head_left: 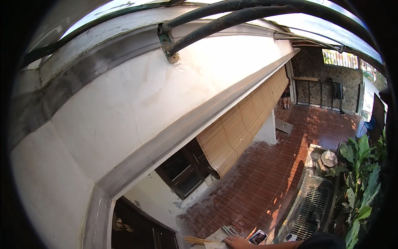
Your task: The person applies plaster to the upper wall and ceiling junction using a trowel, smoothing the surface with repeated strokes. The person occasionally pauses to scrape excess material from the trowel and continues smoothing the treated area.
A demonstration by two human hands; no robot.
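Observation:
At the lower edge a hand (237, 242), seemingly my right hand, reaches in from the right with its bare forearm (282, 245) behind it. It rests at a pale ledge, and the lower edge of the picture cuts off much of it. How its fingers lie, and whether they hold anything, cannot be made out. Left of the fingers, a bundle of thin straw-coloured bristles (198, 240) sticks out. Just right of the hand lies a phone-like device (258, 237) with a lit face. My left hand is not in view.
A metal mesh bench (309, 203) stands lower right beside leafy plants (362, 182). Dark pipes (232, 18) cross overhead, bolted to the white wall (137, 95). A bamboo blind (244, 124) hangs over the red tiled floor (257, 178). Far off, a person's legs (286, 101) show.

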